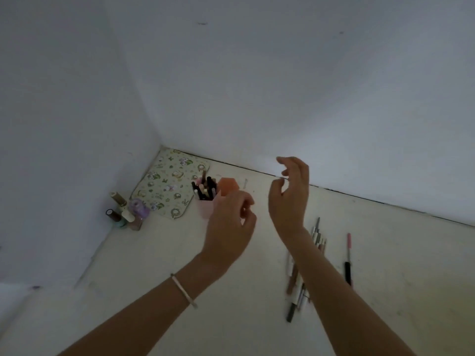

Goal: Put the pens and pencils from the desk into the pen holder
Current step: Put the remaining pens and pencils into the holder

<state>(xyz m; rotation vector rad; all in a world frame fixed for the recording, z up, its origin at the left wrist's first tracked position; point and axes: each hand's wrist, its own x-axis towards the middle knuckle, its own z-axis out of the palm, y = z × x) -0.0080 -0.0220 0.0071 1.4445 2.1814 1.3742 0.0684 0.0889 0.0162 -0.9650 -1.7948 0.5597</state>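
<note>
Hovering above the worktop (180, 253), both our hands are empty. Our left hand (228, 227) hangs just in front of the pink pen holder (204, 208), fingers (248, 201) loosely curled with nothing between them. Our right hand (290, 199) floats to the right of the holder, fingers half open and likewise bare.

The holder already carries a cluster of dark and pale pens (205, 188), standing upright and splayed. Well to the right of the holder a loose heap of pens and pencils (303, 273) lies on the worktop, partly hidden under our right forearm, and a black pen with a pink end (348, 258) lies alone beyond that heap.

We judge the task about half done. The risks: the holder looks light and top-heavy, and our left hand is close enough to nudge it over. An orange block (227, 186) stands just behind the holder, and small bottles (128, 213) and a floral pad (164, 186) sit to its left, so a spill would scatter among them. Grabbing several round barrels at once could let one roll away.
</note>
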